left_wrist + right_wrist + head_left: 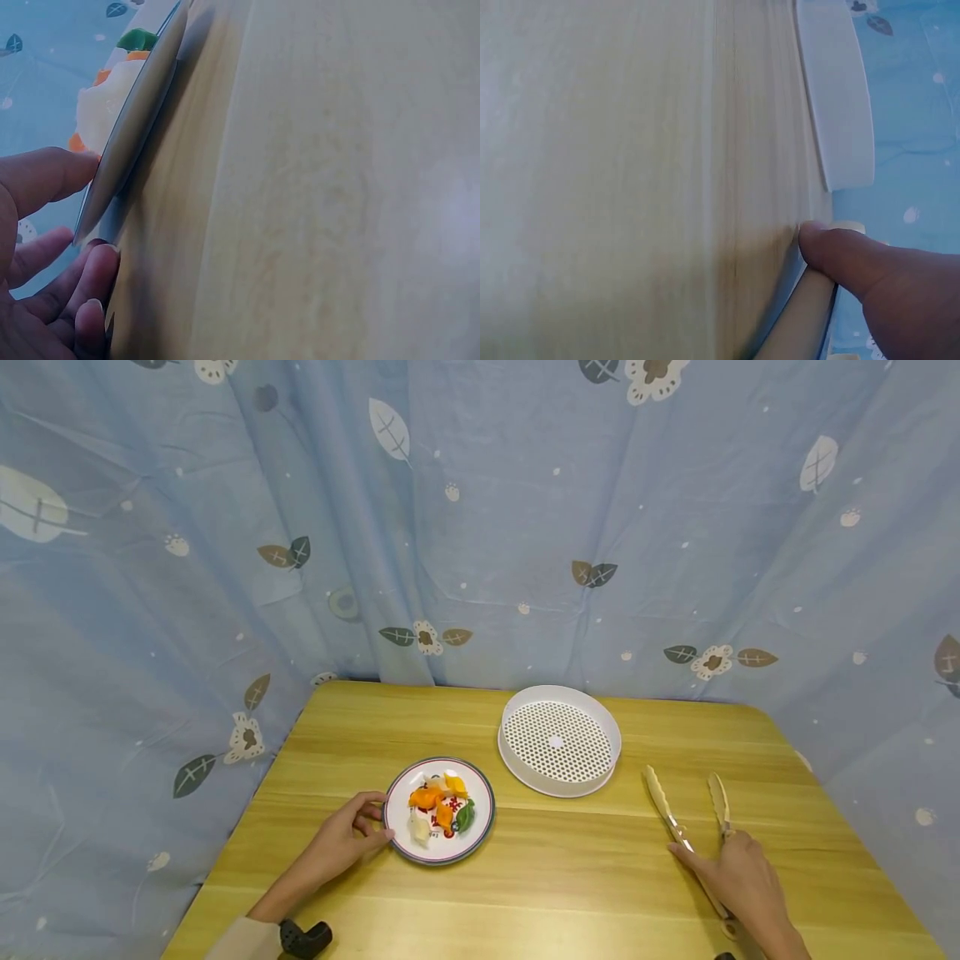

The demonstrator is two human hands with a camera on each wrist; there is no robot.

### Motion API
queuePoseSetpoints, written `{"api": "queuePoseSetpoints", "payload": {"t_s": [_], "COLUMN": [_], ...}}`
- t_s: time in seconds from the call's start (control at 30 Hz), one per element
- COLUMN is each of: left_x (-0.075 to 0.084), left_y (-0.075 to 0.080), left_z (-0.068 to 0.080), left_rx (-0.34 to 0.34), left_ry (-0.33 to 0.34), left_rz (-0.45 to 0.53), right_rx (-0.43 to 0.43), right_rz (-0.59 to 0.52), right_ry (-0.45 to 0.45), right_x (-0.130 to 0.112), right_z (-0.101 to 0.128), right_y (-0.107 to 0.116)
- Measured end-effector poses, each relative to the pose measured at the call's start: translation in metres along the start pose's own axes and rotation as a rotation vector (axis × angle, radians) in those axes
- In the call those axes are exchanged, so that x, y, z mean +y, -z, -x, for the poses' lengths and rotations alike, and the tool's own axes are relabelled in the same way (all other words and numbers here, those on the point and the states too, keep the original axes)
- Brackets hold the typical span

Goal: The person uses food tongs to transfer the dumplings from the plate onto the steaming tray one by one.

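A white plate (480, 827) with a dark-edged rim bears several dumpling-like pieces (427, 797) in orange, yellow, white and green. My left hand (347, 837) holds the plate's left rim, thumb and index finger at its edge. In the left wrist view the thumb (56, 176) meets the rim while the other fingers curl below. My right hand (746, 877) grips a pair of metal tongs (678, 835) with pale scalloped tips, its thumb on the left arm. The tongs' tips are spread apart, with nothing between them, pointing at the table's back.
A round white steamer tray (558, 785) with a perforated bottom stands at the back middle, between plate and tongs. The wooden table (555, 877) meets a blue patterned curtain (495, 527) behind and at both sides.
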State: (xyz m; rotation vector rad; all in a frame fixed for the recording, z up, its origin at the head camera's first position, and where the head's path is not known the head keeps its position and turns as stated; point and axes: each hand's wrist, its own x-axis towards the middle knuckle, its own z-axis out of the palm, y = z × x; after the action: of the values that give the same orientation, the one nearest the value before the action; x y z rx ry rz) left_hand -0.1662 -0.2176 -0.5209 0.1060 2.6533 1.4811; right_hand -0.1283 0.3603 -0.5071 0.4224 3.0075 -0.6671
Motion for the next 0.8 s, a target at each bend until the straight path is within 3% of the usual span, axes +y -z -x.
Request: {"api": "queuePoseSetpoints", "payload": {"t_s": [0.27, 0.57, 0.8], "left_x": [-0.001, -0.003, -0.003], "left_y": [-0.001, -0.002, -0.003], "left_z": [0.001, 0.003, 0.0], "left_rx": [0.002, 0.011, 0.013], "left_ry": [0.013, 0.02, 0.037], "left_rz": [0.011, 0.02, 0.036], "right_rx": [-0.034, -0.044, 0.026], "right_rz": [-0.048, -0.111, -0.136], "right_ry": [-0.023, 0.039, 0.085], "right_x": [0.002, -0.006, -0.01], "right_z": [-0.003, -0.001, -0.001], "right_y": [0.004, 0.015, 0.018]}}
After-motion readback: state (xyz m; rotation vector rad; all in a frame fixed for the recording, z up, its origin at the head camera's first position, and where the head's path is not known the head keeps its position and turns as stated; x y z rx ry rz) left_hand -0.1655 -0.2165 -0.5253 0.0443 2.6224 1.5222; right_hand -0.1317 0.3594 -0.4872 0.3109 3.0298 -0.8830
